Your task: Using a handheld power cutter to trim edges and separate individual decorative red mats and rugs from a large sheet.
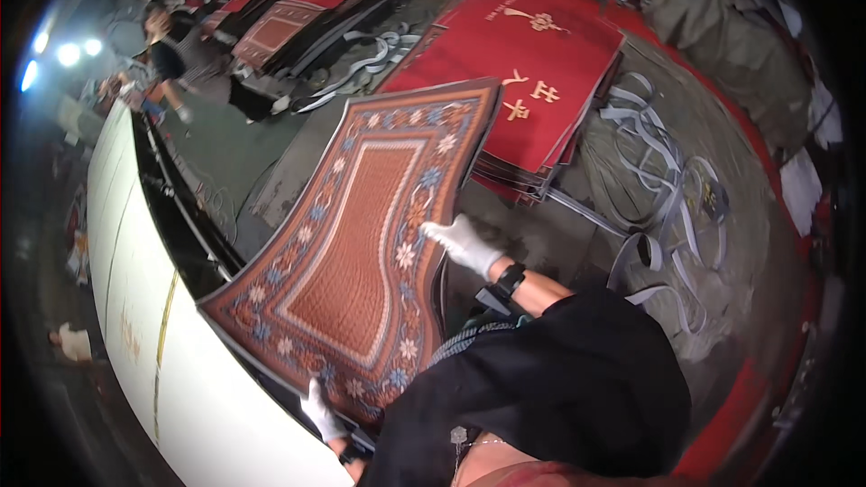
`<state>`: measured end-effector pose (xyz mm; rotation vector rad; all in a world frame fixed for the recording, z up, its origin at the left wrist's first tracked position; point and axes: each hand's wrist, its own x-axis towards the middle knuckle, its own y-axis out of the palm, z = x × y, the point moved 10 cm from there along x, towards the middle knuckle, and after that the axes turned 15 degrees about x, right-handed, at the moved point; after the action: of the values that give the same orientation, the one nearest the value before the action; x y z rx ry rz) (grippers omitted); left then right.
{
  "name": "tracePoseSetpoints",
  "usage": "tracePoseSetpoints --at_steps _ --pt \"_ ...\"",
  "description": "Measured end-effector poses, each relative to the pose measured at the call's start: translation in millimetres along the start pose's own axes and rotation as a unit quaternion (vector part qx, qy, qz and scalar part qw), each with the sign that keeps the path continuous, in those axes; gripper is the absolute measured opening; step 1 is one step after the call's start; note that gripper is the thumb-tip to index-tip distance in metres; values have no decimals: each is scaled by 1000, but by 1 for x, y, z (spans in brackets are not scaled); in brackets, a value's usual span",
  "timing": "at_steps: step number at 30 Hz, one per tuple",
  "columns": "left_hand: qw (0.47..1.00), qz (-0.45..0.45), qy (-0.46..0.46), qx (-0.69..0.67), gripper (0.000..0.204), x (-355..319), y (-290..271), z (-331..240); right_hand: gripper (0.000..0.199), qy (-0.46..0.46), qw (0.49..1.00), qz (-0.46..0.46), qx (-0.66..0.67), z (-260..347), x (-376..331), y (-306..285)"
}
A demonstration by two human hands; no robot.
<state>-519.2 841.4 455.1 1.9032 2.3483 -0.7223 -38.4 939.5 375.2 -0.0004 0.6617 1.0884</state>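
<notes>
Both gloved hands are clenching a patterned mat (361, 234), left hand (320, 410) at its near edge, right hand (462, 242) at its right edge; it looks floppy, fairly light, best gripped by edges.

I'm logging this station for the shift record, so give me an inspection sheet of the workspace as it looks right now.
Surface: long white table on the left, with a dark rail along its edge.
Job's things: patterned brown mat with a flowered border, held up and bowed over the table edge.
Clutter: grey strips looped loosely on the floor.
Grippers: left hand, white glove, grips the mat's near edge; right hand, white glove, grips its right edge.
Cables: thin wires hang beside the table.
Surroundings: stack of red mats ahead, more stacks behind, grey sacks at right, another person at the far end of the table, bright lamps on the left.
</notes>
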Motion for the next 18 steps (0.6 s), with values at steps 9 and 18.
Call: tracePoseSetpoints --at_steps 9,18 --pt "988 153 -11 28 28 182 246 -141 23 -159 955 -184 172 148 16 -173" --pt "903 379 141 145 38 372 534 -311 39 -377 822 -341 -254 172 68 -235"
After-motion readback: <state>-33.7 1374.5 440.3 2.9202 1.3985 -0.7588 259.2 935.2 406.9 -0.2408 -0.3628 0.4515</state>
